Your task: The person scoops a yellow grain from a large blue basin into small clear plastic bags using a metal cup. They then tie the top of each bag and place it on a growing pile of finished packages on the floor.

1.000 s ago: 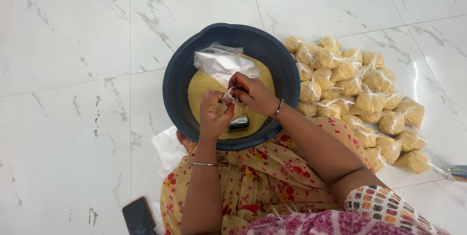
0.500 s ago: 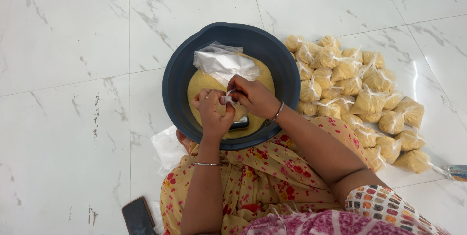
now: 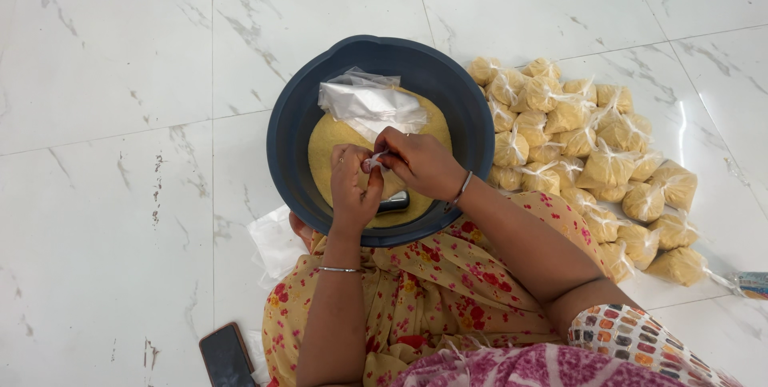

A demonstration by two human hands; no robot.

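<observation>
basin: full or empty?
Partly full. The basin holds a layer of yellow powder over its bottom, well below the rim, with a stack of clear bags lying on it.

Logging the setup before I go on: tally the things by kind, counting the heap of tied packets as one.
Basin: 1
Phone: 1
Packet heap: 1
Empty-bag stack: 1
Packet, pinched by left hand and right hand: 1
Metal piece in the basin: 1
Total: 6
</observation>
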